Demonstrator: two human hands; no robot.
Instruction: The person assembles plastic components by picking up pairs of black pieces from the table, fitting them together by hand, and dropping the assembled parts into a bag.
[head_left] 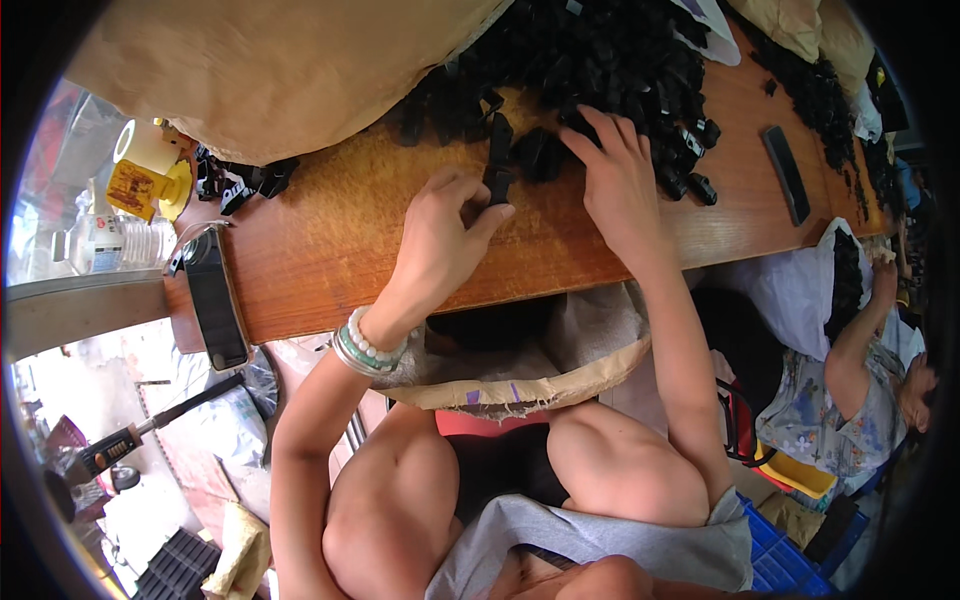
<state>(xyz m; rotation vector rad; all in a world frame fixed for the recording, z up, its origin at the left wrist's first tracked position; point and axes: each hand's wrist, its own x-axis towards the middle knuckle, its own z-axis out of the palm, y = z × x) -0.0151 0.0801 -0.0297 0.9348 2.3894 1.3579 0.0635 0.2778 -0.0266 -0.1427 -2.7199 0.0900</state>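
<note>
My left hand [445,235] is shut on a narrow black plastic part [497,160] that stands upright on the wooden table [330,250]. My right hand [615,175] lies flat with fingers spread on the edge of a large heap of small black plastic parts [590,55], touching the nearest pieces. A bead bracelet [368,345] is on my left wrist. An open sack [520,375] hangs below the table edge, above my knees.
A big tan sack [270,70] covers the table's far left. A few black parts [240,180], a yellow tape dispenser [145,175] and a plastic bottle [115,243] lie left. A black bar [787,172] lies right. Another person [860,390] works at the right.
</note>
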